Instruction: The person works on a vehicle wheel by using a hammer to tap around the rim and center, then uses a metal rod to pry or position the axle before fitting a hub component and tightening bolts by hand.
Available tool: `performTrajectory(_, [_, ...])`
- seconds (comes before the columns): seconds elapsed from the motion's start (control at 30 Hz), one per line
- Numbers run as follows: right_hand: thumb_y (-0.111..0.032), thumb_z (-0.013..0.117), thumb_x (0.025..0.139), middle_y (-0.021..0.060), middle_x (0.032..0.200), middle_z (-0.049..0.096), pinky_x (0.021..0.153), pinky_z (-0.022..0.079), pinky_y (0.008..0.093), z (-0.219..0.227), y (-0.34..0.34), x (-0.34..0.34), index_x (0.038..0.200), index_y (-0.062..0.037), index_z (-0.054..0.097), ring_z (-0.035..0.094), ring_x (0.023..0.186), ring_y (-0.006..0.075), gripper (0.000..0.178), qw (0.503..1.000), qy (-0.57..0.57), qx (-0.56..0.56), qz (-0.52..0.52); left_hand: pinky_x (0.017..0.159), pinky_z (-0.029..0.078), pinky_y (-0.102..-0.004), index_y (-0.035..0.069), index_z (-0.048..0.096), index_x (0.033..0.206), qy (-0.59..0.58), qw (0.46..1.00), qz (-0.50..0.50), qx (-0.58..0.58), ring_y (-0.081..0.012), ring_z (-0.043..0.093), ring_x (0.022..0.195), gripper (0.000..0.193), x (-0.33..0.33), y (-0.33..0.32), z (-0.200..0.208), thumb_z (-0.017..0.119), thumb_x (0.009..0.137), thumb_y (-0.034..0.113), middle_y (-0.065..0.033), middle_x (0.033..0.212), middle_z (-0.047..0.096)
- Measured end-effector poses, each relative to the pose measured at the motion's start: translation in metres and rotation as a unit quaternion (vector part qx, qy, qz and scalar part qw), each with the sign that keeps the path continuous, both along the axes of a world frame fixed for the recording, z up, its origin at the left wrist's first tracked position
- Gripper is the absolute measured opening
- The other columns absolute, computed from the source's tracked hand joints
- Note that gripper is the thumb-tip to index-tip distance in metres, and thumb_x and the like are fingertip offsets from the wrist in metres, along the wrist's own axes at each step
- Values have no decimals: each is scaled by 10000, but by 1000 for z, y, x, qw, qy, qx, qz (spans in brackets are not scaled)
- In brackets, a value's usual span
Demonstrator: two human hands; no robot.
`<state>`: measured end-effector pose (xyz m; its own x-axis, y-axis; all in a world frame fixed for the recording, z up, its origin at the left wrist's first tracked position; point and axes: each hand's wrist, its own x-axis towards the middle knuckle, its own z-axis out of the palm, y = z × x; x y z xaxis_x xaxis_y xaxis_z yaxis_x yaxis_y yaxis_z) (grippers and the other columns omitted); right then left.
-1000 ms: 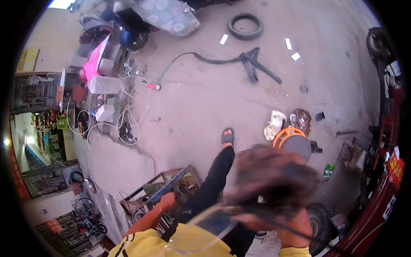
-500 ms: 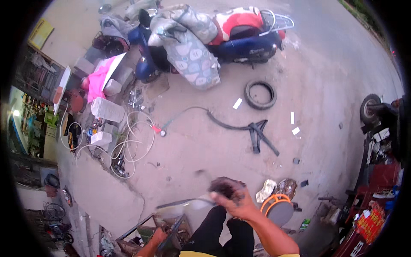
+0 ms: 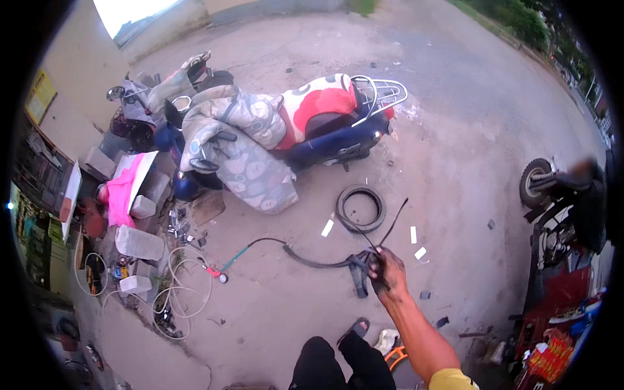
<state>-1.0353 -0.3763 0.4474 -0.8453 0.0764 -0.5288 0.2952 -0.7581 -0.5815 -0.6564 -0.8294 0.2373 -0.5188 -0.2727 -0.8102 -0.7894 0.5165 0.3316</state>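
bare floor (image 3: 273,305) leaves a wide passage left of the right hand (image 3: 387,273), between the legs (image 3: 317,367) and the teal-and-black hose (image 3: 234,257). thin dark strips (image 3: 394,223) jut from that hand, the rubber tube (image 3: 358,278) and tyre (image 3: 340,209) obstruct nearby, and the covered scooter (image 3: 322,146) bars the far side. rightward, open floor reaches the parked vehicle (image 3: 572,224).

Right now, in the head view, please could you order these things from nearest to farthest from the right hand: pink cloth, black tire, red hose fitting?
From the right hand:
1. Black tire: beyond it, slightly left.
2. Red hose fitting: on the ground, left.
3. Pink cloth: farther left and higher in the picture.
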Motion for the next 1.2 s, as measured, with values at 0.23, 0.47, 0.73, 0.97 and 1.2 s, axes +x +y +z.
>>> performTrajectory(0.23, [-120,516,939,37,786,501,474,350,243,-31,-18,-213,903,-45,538,436,589,121,86,999,-1,-40,-20,610,543,-382,-12,666,928,-9,1000,-4,23,-268,666,677,334,-137,-4,-13,555,919,303,-130,816,701])
performTrajectory(0.47, [-102,591,901,38,705,516,441,356,249,-53,-57,-402,843,-35,561,465,542,120,93,997,-23,11,-67,594,542,-373,-13,666,925,-27,999,13,36,-255,664,664,332,-246,-48,-25,553,920,299,-123,806,702])
performTrajectory(0.73, [-63,612,846,54,671,547,421,351,252,-96,-68,-578,833,-12,599,483,503,136,55,982,-81,86,-149,577,540,-362,-15,665,923,-51,996,63,48,-240,661,648,331,-350,-85,-15,550,921,295,-116,796,703])
performTrajectory(0.97, [-269,575,939,29,782,541,527,413,293,-135,-91,-632,929,-93,593,506,646,170,177,992,-17,113,-45,561,539,-352,-16,665,920,-74,988,121,54,-227,659,634,329,-326,-98,12,548,923,291,-109,787,703])
performTrajectory(1.2, [-158,555,924,6,704,482,458,343,235,-153,-62,-617,903,-87,560,449,566,102,75,997,-20,76,23,545,537,-343,-18,664,918,-81,986,123,79,-213,657,620,328,-244,-71,67,546,924,288,-102,777,704])
